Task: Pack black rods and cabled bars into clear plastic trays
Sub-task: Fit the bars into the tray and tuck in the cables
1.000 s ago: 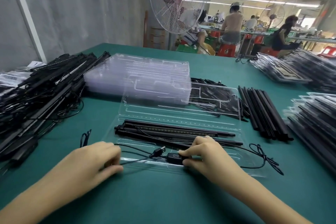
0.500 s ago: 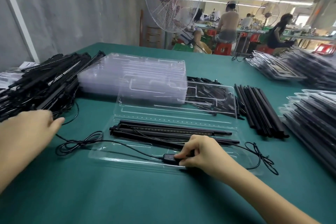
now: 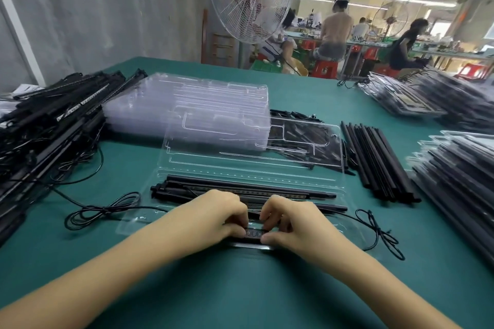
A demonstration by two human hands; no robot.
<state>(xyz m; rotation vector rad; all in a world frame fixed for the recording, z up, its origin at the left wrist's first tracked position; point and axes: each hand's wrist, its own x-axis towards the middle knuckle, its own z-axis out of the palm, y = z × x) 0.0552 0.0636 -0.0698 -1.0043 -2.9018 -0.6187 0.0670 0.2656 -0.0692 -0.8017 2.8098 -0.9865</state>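
The green tabletop carries the whole job. A heap of cabled bars sprawls on the left; a stack of empty trays stands behind; loose black rods lie in a row to the right, with filled trays piled beyond. In front of the person an open clear plastic tray lies with its lid thrown back; a cabled bar sits lengthwise in its base. Its cable trails off the tray's left edge in a loose loop on the tabletop, so it looks not yet tucked in. Half a second ago the left hand was out by the heap; now it has come back to the tray's near edge, so I judge the cable-drawing over and the seating begun. The left hand and right hand meet knuckle to knuckle, fingers curled, each pinching an end of the small inline controller; whether it is already in the tray's front pocket, I cannot tell.
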